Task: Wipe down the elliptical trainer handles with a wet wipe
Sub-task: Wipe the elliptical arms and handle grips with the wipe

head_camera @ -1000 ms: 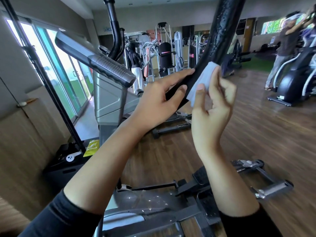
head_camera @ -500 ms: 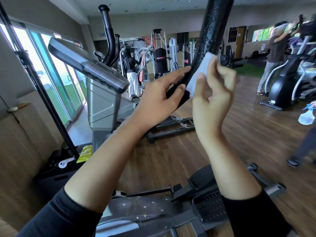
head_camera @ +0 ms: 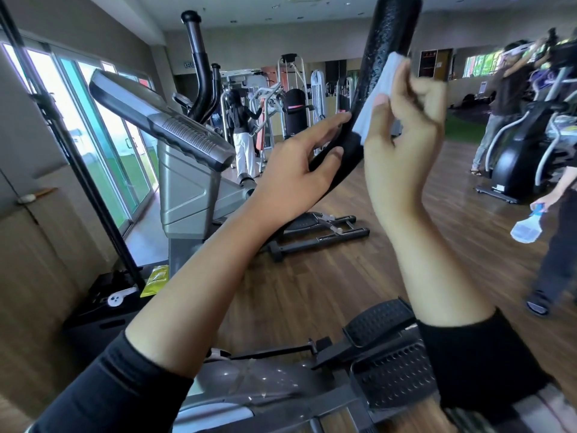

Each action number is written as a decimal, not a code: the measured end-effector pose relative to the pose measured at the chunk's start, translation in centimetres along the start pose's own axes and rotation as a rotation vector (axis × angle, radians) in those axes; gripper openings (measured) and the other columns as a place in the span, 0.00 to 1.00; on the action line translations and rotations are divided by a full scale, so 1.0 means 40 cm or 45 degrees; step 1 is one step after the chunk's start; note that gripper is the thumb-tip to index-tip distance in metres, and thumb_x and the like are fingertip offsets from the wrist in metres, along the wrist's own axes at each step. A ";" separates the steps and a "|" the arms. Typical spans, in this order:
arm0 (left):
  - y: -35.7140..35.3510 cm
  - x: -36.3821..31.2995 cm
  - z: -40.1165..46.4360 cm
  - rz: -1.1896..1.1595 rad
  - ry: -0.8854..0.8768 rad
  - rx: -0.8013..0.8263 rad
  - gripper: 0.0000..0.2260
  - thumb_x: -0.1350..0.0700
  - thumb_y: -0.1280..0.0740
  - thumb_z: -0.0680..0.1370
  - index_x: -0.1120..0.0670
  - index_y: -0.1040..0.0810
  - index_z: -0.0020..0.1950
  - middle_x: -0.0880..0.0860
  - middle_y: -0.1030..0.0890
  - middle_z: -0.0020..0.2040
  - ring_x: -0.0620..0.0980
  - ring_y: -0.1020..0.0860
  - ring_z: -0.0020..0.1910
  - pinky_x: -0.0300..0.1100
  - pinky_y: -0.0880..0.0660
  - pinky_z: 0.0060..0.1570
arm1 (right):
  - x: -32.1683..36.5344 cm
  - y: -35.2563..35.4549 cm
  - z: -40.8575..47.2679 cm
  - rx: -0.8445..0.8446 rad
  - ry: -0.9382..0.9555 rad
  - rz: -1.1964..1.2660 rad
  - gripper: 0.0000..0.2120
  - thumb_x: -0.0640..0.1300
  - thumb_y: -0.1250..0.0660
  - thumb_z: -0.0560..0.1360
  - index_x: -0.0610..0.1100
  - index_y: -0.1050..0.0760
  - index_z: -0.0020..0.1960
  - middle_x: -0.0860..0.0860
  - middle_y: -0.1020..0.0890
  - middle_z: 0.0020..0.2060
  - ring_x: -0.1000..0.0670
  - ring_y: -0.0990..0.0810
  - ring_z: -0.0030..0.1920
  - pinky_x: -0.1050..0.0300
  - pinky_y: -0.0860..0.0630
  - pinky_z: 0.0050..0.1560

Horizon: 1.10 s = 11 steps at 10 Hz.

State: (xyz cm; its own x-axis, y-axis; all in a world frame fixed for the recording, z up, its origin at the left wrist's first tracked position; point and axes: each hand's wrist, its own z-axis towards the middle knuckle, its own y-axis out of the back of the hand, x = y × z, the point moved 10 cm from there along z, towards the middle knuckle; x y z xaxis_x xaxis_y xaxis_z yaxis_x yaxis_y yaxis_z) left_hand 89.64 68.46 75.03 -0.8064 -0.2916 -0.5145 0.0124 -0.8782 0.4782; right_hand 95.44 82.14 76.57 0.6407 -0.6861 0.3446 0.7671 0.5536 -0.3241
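A gym, seen from a camera on the head of a person who is looking down along both bare forearms. A thick black handle (head_camera: 379,73) of an elliptical rises diagonally from the middle of the frame to the top edge. The left hand (head_camera: 296,179), at centre, steadies its lower stretch, with straight fingers lying along the far side and thumb on the near side: a loose hold, not a full clamp. The right hand (head_camera: 402,132), just right of centre, pinches a pale wipe (head_camera: 377,95) between thumb and fingers and presses it flat against the handle's right side, above the left hand.

The foam around the wipe glistens (likely wet, though the sheen could be texture), so this handle seems partly done. Its upper end runs out of frame, so that part cannot be judged. A second handle (head_camera: 199,67), in the upper left behind the console (head_camera: 162,120), stands untouched and probably remains to be wiped.
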 end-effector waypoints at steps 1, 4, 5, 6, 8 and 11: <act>-0.006 -0.003 0.003 -0.009 0.011 -0.013 0.21 0.59 0.39 0.77 0.54 0.29 0.71 0.49 0.23 0.65 0.42 0.27 0.67 0.42 0.31 0.69 | 0.003 -0.010 0.038 0.007 0.023 -0.002 0.18 0.33 0.40 0.75 0.30 0.28 0.64 0.46 0.29 0.47 0.50 0.27 0.49 0.65 0.28 0.54; -0.011 -0.007 0.006 -0.027 0.014 0.009 0.22 0.63 0.39 0.79 0.54 0.32 0.74 0.51 0.25 0.69 0.41 0.30 0.69 0.40 0.33 0.70 | 0.014 -0.009 0.028 0.019 0.108 -0.047 0.17 0.32 0.39 0.75 0.30 0.27 0.63 0.43 0.28 0.45 0.47 0.26 0.48 0.57 0.26 0.53; -0.011 -0.009 0.012 -0.043 0.016 -0.006 0.23 0.62 0.40 0.78 0.54 0.32 0.73 0.51 0.25 0.68 0.41 0.29 0.69 0.41 0.33 0.70 | 0.026 -0.016 0.093 -0.021 0.153 -0.007 0.18 0.31 0.40 0.74 0.30 0.27 0.62 0.46 0.31 0.46 0.58 0.29 0.47 0.68 0.29 0.52; -0.014 -0.007 0.017 -0.088 0.032 0.009 0.23 0.63 0.40 0.79 0.54 0.33 0.74 0.51 0.25 0.69 0.41 0.30 0.70 0.40 0.33 0.70 | 0.014 -0.017 0.101 0.015 0.154 0.000 0.18 0.30 0.40 0.73 0.31 0.27 0.62 0.46 0.31 0.47 0.54 0.29 0.49 0.63 0.26 0.52; -0.018 -0.005 0.035 -0.134 0.047 0.066 0.24 0.65 0.40 0.79 0.54 0.35 0.75 0.51 0.27 0.71 0.41 0.31 0.71 0.41 0.34 0.71 | 0.025 -0.019 0.061 0.098 0.231 -0.087 0.17 0.31 0.39 0.74 0.31 0.26 0.62 0.46 0.31 0.48 0.46 0.26 0.49 0.51 0.24 0.55; -0.024 0.016 0.071 -0.313 0.014 0.202 0.25 0.68 0.38 0.79 0.56 0.36 0.75 0.53 0.27 0.70 0.40 0.31 0.69 0.30 0.32 0.66 | -0.160 0.251 0.259 -0.050 0.321 -0.176 0.16 0.35 0.38 0.75 0.34 0.24 0.62 0.45 0.28 0.47 0.46 0.26 0.50 0.60 0.29 0.55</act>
State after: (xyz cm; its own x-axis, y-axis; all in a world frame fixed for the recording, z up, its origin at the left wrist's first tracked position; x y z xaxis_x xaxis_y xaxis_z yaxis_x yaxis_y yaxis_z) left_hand 87.44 70.18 76.26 -0.7674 -0.0824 -0.6358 -0.2755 -0.8530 0.4432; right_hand 99.35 96.96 80.22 0.4986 -0.8520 0.1598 0.8416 0.4316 -0.3247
